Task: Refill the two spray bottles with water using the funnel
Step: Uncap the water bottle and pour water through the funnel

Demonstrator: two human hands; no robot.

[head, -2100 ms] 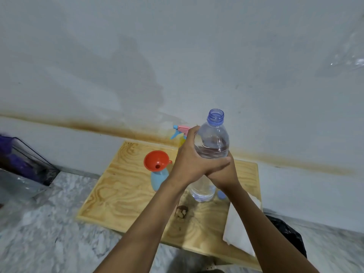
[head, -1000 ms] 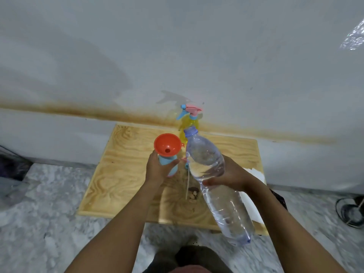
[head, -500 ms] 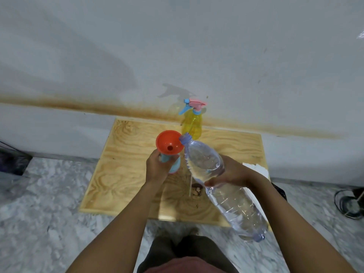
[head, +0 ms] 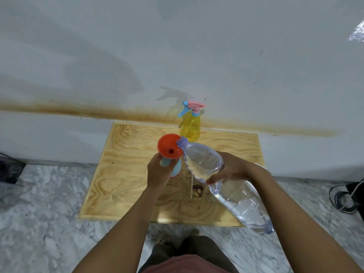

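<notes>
Centre frame: left hand point(head: 157, 175) grips blue spray bottle point(head: 176, 167) under funnel point(head: 167, 147); right hand point(head: 231, 170) holds tilted water bottle point(head: 202, 158), mouth at funnel rim. Off-centre pouring may spill onto worktop point(head: 126, 174).

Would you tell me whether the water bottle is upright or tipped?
Tipped: the water bottle slants, uncapped mouth at the rim of the orange funnel, right hand gripping it.

A plywood board point(head: 126, 174) on the marble floor point(head: 39, 223) carries the yellow bottle point(head: 190, 128) and the blue bottle point(head: 176, 167).
</notes>
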